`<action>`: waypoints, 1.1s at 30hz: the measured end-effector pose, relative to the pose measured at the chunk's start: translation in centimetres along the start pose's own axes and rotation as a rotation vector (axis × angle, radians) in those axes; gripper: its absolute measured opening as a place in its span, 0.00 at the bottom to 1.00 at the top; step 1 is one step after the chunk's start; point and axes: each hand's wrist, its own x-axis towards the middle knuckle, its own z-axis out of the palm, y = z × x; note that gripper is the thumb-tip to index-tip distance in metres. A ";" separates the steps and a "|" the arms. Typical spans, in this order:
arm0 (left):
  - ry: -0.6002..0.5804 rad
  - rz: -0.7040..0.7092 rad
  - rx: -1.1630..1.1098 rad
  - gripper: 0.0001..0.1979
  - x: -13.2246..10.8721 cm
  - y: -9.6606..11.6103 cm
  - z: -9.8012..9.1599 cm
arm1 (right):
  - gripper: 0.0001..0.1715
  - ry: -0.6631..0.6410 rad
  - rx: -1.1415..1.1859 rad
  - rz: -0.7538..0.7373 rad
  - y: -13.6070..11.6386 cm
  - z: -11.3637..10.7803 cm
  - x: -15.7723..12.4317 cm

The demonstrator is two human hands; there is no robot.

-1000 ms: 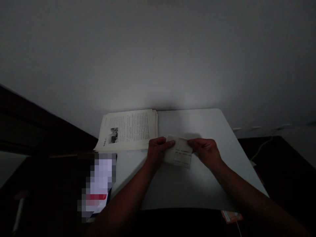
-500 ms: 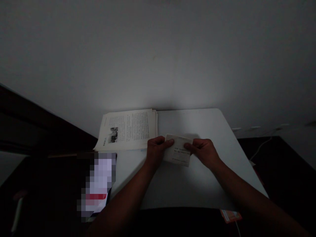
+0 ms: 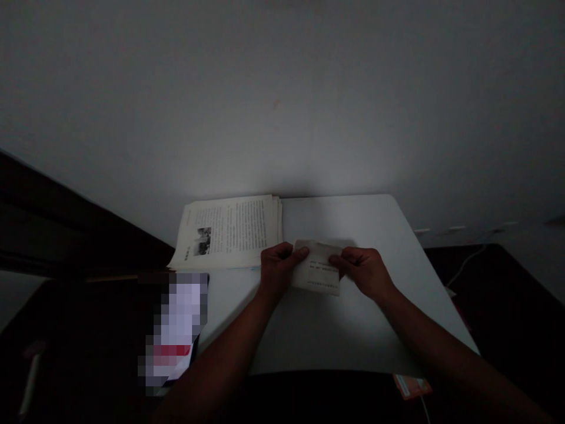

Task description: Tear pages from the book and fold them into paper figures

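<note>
Left hand: my left hand (image 3: 276,275) pinches the left edge of the paper, thumb lying on top.
Right hand: my right hand (image 3: 367,272) grips the opposite edge, thumb also on the upper face.
Paper: the small printed paper square (image 3: 318,277) sits between my hands, over the white table (image 3: 366,221); its print is too small to read.
Page stack: printed pages (image 3: 229,232), a grey photo on the top sheet, lie beyond my left hand, near the wall (image 3: 282,129).

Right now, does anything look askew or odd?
The lit screen on the left is unreadable behind coarse pixel blocks, and the printed sheets are stacked unevenly, edges staggered. The held paper shows no obvious damage.
</note>
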 end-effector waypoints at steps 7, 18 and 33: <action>-0.008 0.028 0.043 0.17 0.1 -0.1 -0.1 | 0.21 0.046 -0.039 -0.046 -0.4 0.1 -0.2; 0.019 0.043 0.034 0.16 0.1 0.1 0.1 | 0.22 -0.004 -0.113 -0.096 0.1 -0.1 -0.2; 0.018 0.053 0.007 0.15 0.4 0.0 -0.1 | 0.20 -0.076 0.007 -0.029 0.2 0.2 0.0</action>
